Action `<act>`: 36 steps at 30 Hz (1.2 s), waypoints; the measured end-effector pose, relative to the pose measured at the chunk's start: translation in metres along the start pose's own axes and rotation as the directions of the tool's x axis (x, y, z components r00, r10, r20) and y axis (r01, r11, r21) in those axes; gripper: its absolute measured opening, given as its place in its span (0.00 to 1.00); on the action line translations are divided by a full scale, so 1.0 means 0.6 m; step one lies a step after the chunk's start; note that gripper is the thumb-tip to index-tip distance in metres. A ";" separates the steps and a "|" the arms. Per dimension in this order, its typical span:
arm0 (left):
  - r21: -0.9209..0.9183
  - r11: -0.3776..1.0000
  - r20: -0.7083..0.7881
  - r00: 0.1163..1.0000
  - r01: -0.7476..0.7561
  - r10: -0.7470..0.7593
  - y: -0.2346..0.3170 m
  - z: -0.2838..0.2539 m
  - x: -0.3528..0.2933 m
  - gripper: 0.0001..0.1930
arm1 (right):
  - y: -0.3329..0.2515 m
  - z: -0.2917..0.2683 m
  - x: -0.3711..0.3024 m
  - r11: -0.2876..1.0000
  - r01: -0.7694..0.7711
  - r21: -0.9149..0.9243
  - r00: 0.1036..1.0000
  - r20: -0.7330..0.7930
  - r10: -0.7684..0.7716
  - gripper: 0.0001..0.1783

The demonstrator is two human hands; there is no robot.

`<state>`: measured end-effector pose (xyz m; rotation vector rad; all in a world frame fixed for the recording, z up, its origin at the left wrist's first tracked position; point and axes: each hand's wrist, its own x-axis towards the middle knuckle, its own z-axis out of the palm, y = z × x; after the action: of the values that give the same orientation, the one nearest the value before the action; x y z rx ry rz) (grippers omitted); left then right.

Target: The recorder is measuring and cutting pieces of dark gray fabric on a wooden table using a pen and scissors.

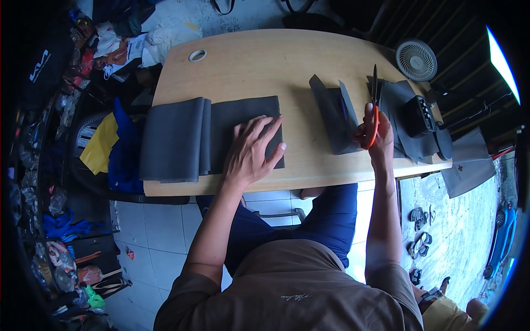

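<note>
My left hand (249, 150) lies on a dark grey sheet of cloth-like material (221, 118), fingers stretched out near its right edge. The left part of this material is folded over into a thick flap (171, 140) by the table's left edge. In my right hand (382, 138) is a pair of scissors (374, 127) with orange handles, its dark blades pointing away from me. The scissors are held above the table's right side. Just left of them, a folded dark grey piece (331, 118) stands partly upright, with its flaps raised.
On the wooden table (276, 55) are a tape roll (197, 55), a round fan (416, 59), more dark sheets (393, 102) and a black box-shaped device (418, 116). A grey bag (469, 163) hangs past the right edge. Yellow cloth (100, 144) lies on a chair at left.
</note>
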<state>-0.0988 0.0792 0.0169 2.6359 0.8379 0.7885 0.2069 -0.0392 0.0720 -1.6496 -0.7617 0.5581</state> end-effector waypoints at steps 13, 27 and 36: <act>0.007 1.000 -0.005 1.000 -0.012 0.013 0.002 0.002 0.002 0.34 | 0.044 -0.018 0.016 0.888 0.261 -0.378 0.950 -0.062 -0.306 0.25; 0.112 0.991 0.151 0.987 -0.080 0.063 0.007 0.008 -0.004 0.26 | 0.019 0.041 -0.030 0.961 0.160 -0.224 0.987 0.069 -0.148 0.27; 0.082 0.993 0.213 0.975 -0.081 0.062 0.007 0.006 -0.002 0.23 | 0.018 0.047 -0.048 0.891 0.192 -0.411 0.981 0.070 -0.179 0.23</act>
<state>-0.0955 0.0747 0.0154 2.7808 0.7407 0.4863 0.1695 -0.0428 0.0540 -1.9333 -1.1063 0.2943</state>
